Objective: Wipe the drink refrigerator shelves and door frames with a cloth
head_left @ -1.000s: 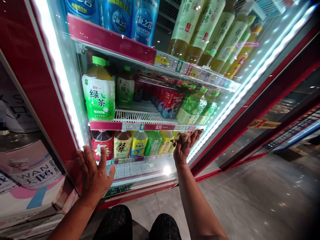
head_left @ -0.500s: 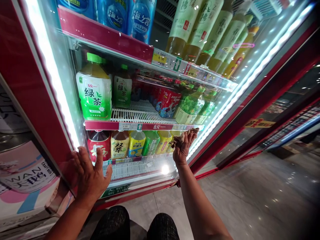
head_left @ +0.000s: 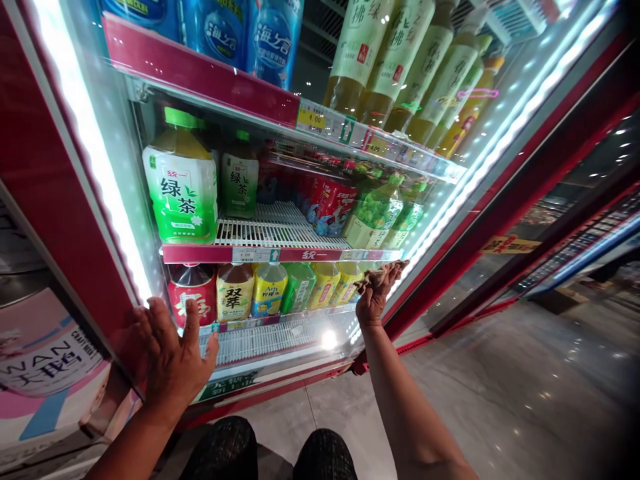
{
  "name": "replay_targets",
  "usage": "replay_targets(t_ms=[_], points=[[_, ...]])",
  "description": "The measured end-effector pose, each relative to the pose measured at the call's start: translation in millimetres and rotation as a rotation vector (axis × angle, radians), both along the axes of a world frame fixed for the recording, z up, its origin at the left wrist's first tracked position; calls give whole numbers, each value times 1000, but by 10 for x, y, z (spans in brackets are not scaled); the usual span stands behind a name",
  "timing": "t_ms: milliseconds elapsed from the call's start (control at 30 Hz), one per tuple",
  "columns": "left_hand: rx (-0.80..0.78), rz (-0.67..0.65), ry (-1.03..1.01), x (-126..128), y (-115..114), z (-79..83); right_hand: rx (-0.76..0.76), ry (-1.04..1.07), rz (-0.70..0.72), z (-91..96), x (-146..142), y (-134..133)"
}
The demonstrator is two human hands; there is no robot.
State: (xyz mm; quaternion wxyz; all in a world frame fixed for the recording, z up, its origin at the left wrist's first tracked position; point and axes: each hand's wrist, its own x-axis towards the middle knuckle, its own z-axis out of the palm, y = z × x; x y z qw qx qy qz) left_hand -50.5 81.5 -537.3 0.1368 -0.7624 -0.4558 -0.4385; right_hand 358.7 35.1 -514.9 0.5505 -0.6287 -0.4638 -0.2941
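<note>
Pressed against the glass door (head_left: 280, 340) of a lit drinks fridge is a crumpled brown cloth (head_left: 383, 275), gripped in my right hand (head_left: 373, 303). That hand is at the door's right side, just below the middle shelf's red edge strip (head_left: 210, 254). My left hand (head_left: 175, 353), fingers spread, is at the lower left by the door frame and holds nothing. Behind the glass, a red-labelled bottle (head_left: 193, 293) shows just above it. A large green tea bottle (head_left: 181, 180) stands on the middle shelf.
Blue-labelled bottles (head_left: 220, 33) and tall pale-labelled bottles (head_left: 363, 50) fill the upper shelf. At the left stand a large can (head_left: 45, 347) and cartons. Grey floor tiles (head_left: 480, 400) extend to the right, beside another red-framed cabinet. My knees (head_left: 225, 447) are at the bottom.
My right hand has slid a little to the right with the cloth, nearer the door's right edge. The view has shifted slightly; my left hand keeps its place by the frame.
</note>
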Motion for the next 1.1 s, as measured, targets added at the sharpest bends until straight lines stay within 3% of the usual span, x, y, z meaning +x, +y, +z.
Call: replay_targets(t_ms=[100,267,500,700,867,1000,1100], points=[[-5,-1,-2,6,-4,9,50,54,-25,79,-35,11],[-25,9,-2,14,-19,16,-84,74,14,61,-132,-36],[-18,13,7,9,-23,11,74,123,-49,190,141,-20],[-40,26,13,1,5,-29,39,182,-70,208,294,-21],[-45,18,5,0,22,-43,184,222,-70,345,395,4],[-55,16,-4,-3,23,-44,128,153,-44,286,422,-35],[-87,17,0,-12,22,-45,139,240,-83,236,527,-67]])
